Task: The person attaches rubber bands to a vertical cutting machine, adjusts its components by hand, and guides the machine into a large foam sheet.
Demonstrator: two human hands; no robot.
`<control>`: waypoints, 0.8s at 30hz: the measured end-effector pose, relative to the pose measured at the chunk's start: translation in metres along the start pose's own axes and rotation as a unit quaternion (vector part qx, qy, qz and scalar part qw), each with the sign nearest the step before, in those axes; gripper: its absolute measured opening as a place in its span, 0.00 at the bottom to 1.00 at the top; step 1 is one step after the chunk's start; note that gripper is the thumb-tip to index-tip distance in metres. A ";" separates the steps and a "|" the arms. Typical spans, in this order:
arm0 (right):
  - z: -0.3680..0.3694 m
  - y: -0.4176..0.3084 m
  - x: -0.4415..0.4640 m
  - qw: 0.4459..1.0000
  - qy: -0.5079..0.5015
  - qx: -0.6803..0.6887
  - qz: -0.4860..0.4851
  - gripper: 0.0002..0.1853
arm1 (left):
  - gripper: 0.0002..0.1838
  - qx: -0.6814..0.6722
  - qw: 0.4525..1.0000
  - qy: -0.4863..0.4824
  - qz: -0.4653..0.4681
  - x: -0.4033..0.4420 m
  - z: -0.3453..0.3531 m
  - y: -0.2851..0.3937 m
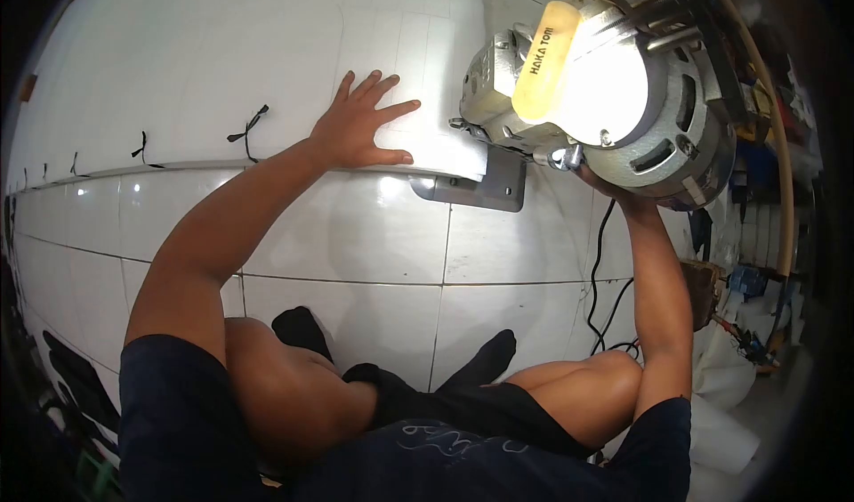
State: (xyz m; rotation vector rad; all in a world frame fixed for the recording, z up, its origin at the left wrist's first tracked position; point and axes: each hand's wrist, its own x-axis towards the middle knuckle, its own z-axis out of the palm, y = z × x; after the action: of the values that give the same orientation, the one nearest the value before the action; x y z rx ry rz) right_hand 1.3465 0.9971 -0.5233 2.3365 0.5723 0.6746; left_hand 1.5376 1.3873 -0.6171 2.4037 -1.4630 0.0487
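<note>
My left hand (363,126) lies flat with spread fingers on a stack of white sheets (222,48), near its front right corner. A silver motorised machine (487,84), with a yellow label and a bright lit area, stands at the stack's right edge. Its flat metal base plate (494,186) reaches partly beneath the stack's corner. My right hand (605,184) is at the lower side of the machine, mostly hidden behind it, so its fingers and grip do not show.
Black ties (249,133) stick out along the stack's front edge. White floor tiles (356,244) lie below. A black cable (598,271) runs down by my right arm. Tools and a brown box (703,293) are at the right. My feet and knees are in front.
</note>
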 end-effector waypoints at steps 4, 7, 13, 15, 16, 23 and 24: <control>0.001 -0.004 0.000 0.999 -0.032 -0.025 -0.009 0.34 | 0.43 -0.011 1.000 -0.003 -0.003 0.001 -0.001 0.000; -0.005 0.001 0.003 0.987 -0.088 -0.119 -0.061 0.30 | 0.43 -0.002 1.000 -0.008 -0.006 0.002 -0.003 0.003; -0.019 0.006 0.007 0.782 -0.070 -0.547 -0.290 0.25 | 0.44 0.034 0.999 -0.029 -0.016 0.003 -0.003 0.004; -0.011 0.003 0.005 0.770 -0.094 -0.556 -0.299 0.24 | 0.44 0.028 0.999 -0.019 -0.012 0.003 -0.003 0.005; -0.009 0.000 0.005 0.781 -0.092 -0.546 -0.289 0.24 | 0.45 0.021 1.000 -0.009 -0.007 0.002 -0.002 0.004; -0.010 -0.017 0.029 0.910 0.062 -0.382 -0.150 0.25 | 0.44 0.008 1.000 0.002 0.005 0.002 -0.002 0.001; -0.010 -0.020 0.033 0.916 0.078 -0.368 -0.139 0.25 | 0.44 0.009 1.000 0.005 0.004 0.001 -0.001 0.000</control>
State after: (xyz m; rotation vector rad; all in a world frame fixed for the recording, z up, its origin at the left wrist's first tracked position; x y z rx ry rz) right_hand 1.3621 1.0338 -0.5192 1.4778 0.5787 0.7778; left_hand 1.5380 1.3864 -0.6160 2.4086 -1.4748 0.0760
